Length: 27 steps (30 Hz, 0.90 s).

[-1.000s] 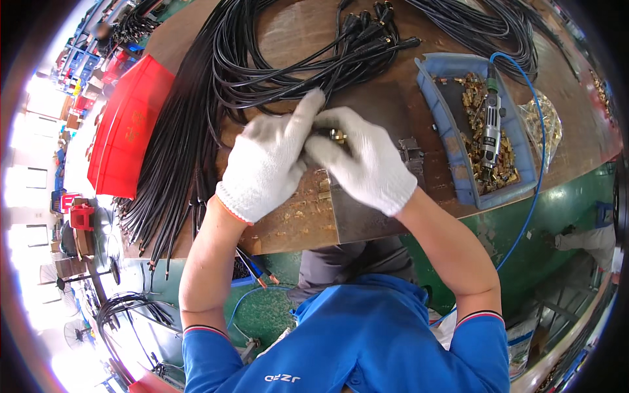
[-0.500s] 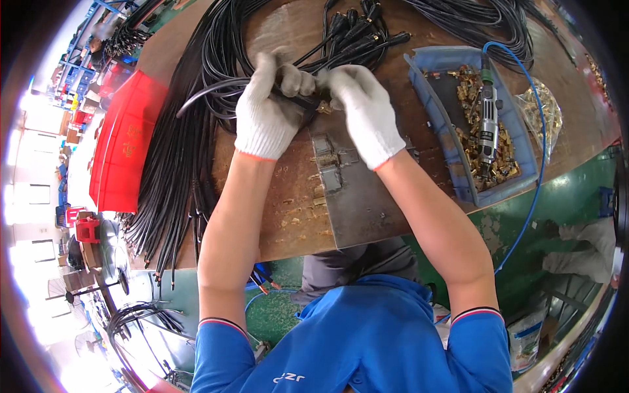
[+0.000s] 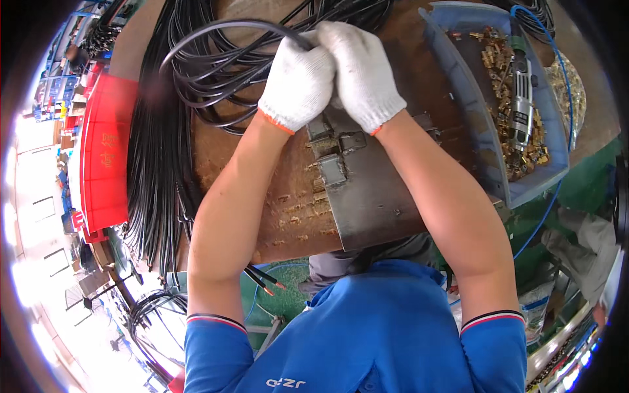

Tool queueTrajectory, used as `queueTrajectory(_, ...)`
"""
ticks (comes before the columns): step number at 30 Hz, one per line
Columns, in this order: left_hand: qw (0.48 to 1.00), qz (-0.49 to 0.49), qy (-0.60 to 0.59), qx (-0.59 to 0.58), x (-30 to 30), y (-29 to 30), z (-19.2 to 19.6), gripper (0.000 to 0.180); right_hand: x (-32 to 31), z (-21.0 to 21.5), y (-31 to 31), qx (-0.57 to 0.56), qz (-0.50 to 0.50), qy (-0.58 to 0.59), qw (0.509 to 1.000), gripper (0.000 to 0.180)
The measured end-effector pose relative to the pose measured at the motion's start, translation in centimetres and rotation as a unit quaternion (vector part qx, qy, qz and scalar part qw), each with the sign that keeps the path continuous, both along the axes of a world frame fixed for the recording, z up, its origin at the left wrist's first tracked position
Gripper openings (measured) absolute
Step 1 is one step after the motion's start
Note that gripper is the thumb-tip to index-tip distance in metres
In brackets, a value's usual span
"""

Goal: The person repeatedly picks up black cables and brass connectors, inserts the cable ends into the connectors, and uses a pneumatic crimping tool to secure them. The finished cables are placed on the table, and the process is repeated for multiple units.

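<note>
Both my hands wear white knitted gloves and are pressed together over the table. My left hand [image 3: 301,82] is closed round a black cable [image 3: 239,23], which rises past the glove and arcs away to the left. Against it rests my right hand [image 3: 363,72], its fingers curled in; what they grip is hidden behind the gloves. Coils of thinner black cable [image 3: 219,85] lie behind and to the left of my hands. Below them, a dark metal plate [image 3: 373,209] with small metal blocks [image 3: 333,169] lies on the brown table [image 3: 262,196].
On the right, a blue bin [image 3: 458,82] holds brass fittings [image 3: 496,65] and a silver air tool [image 3: 522,98] on a blue hose [image 3: 569,85]. A clear bag [image 3: 571,105] lies beyond it. Left stand a long cable bundle [image 3: 154,164] and a red crate [image 3: 105,164].
My hands have come together and turned inward, hiding the brass piece that showed between them. The cable in my left hand now arcs higher. The whole view has shifted.
</note>
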<state>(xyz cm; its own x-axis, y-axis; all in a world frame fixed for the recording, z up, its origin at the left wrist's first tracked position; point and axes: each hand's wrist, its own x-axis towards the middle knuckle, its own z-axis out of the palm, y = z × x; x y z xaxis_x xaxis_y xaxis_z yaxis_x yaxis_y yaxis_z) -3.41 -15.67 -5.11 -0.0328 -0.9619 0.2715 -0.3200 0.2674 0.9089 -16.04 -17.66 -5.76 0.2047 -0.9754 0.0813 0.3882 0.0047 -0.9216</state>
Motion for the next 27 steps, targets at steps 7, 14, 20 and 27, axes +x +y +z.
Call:
queueTrajectory(7,0.982,0.023,0.187,-0.017,-2.4,1.7,-1.2,0.014,-0.2,-1.8,0.4,-0.14,0.027,0.049,0.989,0.031)
queueTrajectory(14,0.986,0.127,0.111,-0.016,-0.8,1.8,-2.2,0.019,-1.1,0.2,0.0,-0.124,0.09,0.17,0.973,0.037)
queueTrajectory(20,0.917,0.216,0.287,0.173,0.5,9.3,3.7,0.073,-4.8,2.2,6.7,0.02,-0.066,0.071,0.995,0.054)
queueTrajectory(27,0.762,0.074,0.6,0.234,-0.8,14.5,2.8,0.063,-4.0,4.2,13.2,-0.25,0.066,0.188,0.948,0.05)
